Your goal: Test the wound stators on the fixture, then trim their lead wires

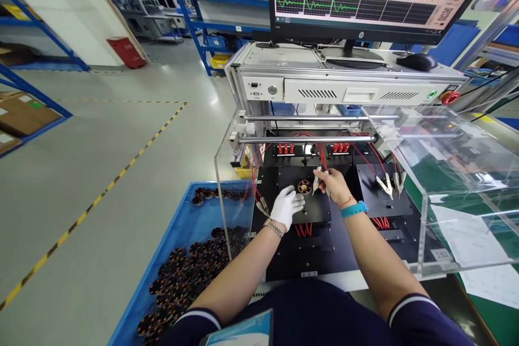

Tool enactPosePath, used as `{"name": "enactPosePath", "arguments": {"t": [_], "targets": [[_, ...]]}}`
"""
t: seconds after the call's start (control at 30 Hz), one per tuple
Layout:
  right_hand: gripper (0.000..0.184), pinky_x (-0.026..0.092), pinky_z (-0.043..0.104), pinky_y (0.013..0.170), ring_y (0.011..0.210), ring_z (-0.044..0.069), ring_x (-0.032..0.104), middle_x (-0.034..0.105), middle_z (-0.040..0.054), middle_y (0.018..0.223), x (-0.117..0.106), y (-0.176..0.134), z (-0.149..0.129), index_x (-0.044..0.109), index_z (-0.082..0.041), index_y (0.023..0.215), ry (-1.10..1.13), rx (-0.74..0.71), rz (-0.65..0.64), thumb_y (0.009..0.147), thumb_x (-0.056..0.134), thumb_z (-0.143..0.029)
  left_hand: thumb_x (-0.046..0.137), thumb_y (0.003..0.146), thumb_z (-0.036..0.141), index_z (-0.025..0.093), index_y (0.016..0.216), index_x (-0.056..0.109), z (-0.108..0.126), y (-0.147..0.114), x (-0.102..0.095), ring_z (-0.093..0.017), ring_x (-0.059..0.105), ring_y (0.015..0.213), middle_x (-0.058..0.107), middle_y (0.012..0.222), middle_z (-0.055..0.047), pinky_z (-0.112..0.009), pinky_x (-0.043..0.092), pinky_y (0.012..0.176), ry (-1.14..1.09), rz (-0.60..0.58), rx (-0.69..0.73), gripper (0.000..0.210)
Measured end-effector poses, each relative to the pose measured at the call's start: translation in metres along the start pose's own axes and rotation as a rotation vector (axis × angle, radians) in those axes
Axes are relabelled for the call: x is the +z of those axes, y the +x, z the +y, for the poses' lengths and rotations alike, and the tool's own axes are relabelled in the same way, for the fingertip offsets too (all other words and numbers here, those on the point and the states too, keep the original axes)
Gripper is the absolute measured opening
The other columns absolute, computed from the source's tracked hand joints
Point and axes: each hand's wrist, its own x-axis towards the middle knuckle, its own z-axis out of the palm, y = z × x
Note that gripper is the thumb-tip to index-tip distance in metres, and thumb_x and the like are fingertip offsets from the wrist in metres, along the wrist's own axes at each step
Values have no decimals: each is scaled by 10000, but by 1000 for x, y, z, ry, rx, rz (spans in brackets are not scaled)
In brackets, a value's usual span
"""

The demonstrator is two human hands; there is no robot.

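Observation:
A small round motor stator, with copper-coloured windings, lies on the black test plate. My left hand, in a white glove, is beside it with its fingers extended and holds nothing I can see. My bare right hand is closed on an alligator clip with a red lead, just right of the stator. A second clip appears partly hidden under those fingers. Other alligator clips lie on the right-hand plate, and another pair of clips hangs at the left edge.
A blue tray full of similar stators stands at the left. Clear acrylic panels flank the station, and metal rods cross above the plates. A monitor with green waveforms stands on top, near a red emergency stop button.

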Motion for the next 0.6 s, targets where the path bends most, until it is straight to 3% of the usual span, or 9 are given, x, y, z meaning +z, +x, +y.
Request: {"name": "enactPosePath", "arguments": {"t": [0.1, 0.17, 0.33, 0.6], "targets": [[301, 330, 187, 271, 340, 91, 457, 517, -39, 466, -2, 5, -2, 480, -164, 749, 40, -15, 53, 640, 712, -322, 528, 809, 259, 163, 1022, 492, -13, -7, 5, -165, 639, 647, 639, 742, -51, -330, 483, 674, -43, -66, -137, 236], [306, 329, 185, 271, 343, 87, 455, 515, -46, 473, -2, 9, -3, 470, -169, 768, 57, -22, 94, 644, 709, -315, 555, 791, 336, 140, 892, 527, -19, -8, 12, -183, 639, 675, 641, 783, -79, -339, 482, 673, -65, -132, -242, 223], [342, 334, 192, 272, 345, 92, 457, 523, -43, 483, -3, 10, -2, 469, -172, 778, 74, -21, 113, 614, 732, -318, 564, 773, 426, 155, 871, 564, -20, 4, 25, -146, 618, 696, 637, 817, -45, -271, 462, 651, -228, -260, -316, 288], [353, 344, 196, 277, 354, 95, 460, 526, -44, 492, -1, 12, -2, 462, -172, 812, 90, -29, 116, 624, 721, -322, 569, 778, 266, 146, 830, 567, -22, 10, 30, -85, 582, 576, 630, 704, -7, -213, 444, 596, -354, -155, -317, 131]]}}
